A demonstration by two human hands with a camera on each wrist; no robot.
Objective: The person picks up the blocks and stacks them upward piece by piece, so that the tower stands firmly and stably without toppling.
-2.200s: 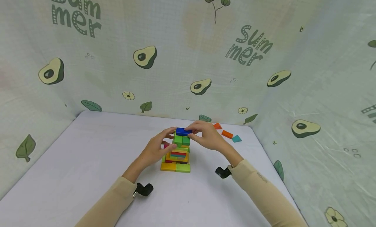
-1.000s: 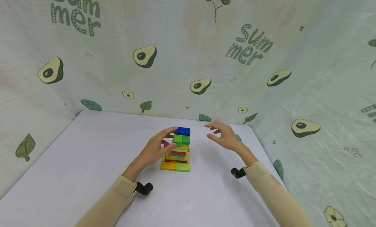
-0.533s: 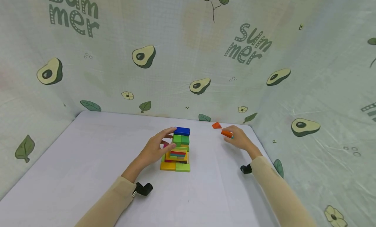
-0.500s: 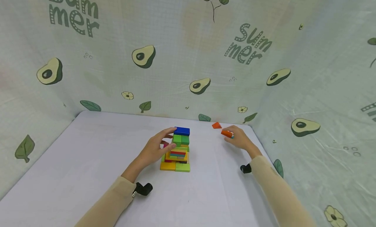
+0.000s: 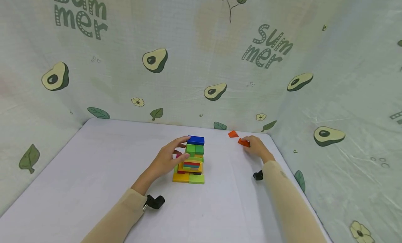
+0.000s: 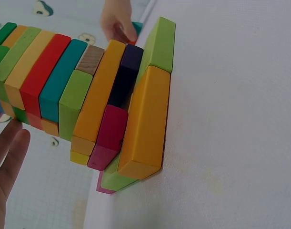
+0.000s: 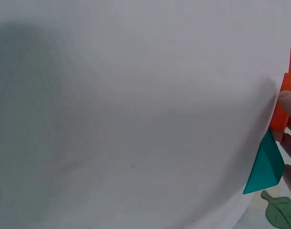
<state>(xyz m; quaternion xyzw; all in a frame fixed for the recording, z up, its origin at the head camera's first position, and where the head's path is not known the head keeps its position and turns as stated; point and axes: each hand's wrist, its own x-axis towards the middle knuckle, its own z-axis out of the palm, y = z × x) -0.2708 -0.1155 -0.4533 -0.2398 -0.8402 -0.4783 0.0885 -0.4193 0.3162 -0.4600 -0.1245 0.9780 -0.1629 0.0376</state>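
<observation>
A tower of colourful wooden blocks stands mid-table, topped by a blue block. Beside its left side is my left hand, index finger at the blue block's left end and thumb in front of the green blocks. The left wrist view shows these fingers extended along the tower's upper part. My right hand pinches an orange rectangular block at table level, thumb against its face in the right wrist view. A teal triangular block lies against that block's end, hidden by the hand in the head view.
An orange triangular block lies near the table's back edge, just beyond the right hand. White cloth covers the table. Printed curtains enclose it at the back and sides.
My right hand has left the blue block on top of the tower, moved right and taken hold of the orange rectangular block. The left hand has stayed at the tower.
</observation>
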